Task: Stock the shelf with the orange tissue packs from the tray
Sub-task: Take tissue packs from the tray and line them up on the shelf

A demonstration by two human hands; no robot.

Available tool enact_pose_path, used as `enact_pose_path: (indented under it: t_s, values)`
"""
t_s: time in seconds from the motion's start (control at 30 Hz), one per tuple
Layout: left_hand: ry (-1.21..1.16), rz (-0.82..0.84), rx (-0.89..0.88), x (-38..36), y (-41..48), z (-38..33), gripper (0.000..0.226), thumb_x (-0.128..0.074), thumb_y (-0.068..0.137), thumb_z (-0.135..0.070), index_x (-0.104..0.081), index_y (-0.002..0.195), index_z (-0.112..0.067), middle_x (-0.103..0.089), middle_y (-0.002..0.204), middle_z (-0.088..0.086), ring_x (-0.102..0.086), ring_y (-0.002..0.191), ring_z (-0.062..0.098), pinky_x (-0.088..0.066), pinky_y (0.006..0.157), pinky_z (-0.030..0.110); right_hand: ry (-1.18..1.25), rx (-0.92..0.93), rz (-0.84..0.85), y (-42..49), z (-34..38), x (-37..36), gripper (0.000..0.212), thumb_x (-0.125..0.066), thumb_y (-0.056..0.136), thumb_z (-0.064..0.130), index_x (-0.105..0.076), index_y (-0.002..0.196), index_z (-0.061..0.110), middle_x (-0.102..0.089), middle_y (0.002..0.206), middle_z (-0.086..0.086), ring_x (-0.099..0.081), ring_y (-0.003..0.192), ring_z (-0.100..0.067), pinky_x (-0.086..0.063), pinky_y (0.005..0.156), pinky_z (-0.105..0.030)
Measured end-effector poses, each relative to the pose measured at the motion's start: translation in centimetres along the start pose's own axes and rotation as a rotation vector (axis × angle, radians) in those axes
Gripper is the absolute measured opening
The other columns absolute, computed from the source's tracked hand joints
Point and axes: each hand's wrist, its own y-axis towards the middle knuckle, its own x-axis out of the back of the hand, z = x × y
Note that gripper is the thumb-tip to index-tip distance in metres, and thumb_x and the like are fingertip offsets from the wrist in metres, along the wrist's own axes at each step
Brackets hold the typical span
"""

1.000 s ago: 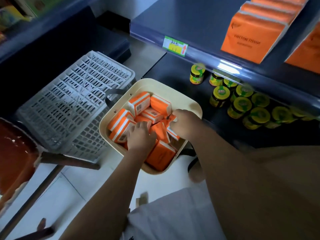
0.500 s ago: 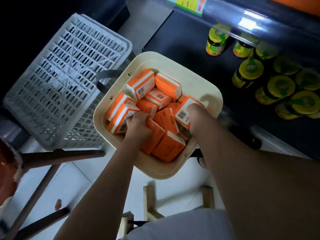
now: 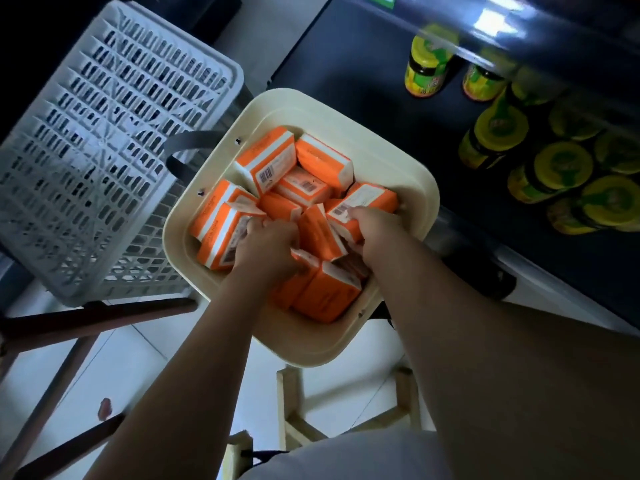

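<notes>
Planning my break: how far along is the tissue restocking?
Done: nothing this view confirms; the tissue shelf is out of frame, only jars show. In hand: the left hand and right hand each grip orange tissue packs inside the tray. Left: roughly ten packs lie in the tray, so plenty likely remains.

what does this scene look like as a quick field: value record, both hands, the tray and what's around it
tray: cream square plastic tray, with a light wooden stool showing beneath it
contents: orange-and-white tissue packs, jumbled
left hand: fingers curled around packs at the tray's near left
right hand: grips a barcoded pack by the right wall
left of tray: grey slotted plastic crate
right of tray: dark shelf holding yellow-lidded jars
stage: no pack out of the tray
</notes>
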Motion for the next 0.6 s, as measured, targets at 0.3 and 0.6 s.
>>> enact_pose_path:
  t_s: [0.3,0.6]
  values:
    - [-0.53,-0.349,0.091,3.6,-3.0,1.6,0.039,-0.083,0.083,-0.042,-0.071,0.117,-0.026,-0.067,0.1,-0.007,-0.064,0.095,0.018,-0.05,0.082,0.035,-0.118,0.238,0.131,-7.7,1.2,1.9,0.135,-0.089,0.07,0.036,0.01,0.159,0.049,-0.051,0.141,-0.01,-0.076,0.079,-0.033,-0.065,0.068,-0.048]
    - [-0.939,-0.486,0.103,6.9,-7.4,-2.0,0.033,-0.08,0.088,-0.04,-0.065,0.104,-0.016,-0.066,0.088,-0.002,-0.062,0.08,0.015,-0.043,0.064,0.025,-0.182,0.511,0.292,-15.4,3.0,6.9,0.042,-0.064,0.099,0.04,-0.054,0.132,0.018,-0.07,0.067,-0.019,-0.065,0.046,-0.03,-0.052,0.044,-0.03]
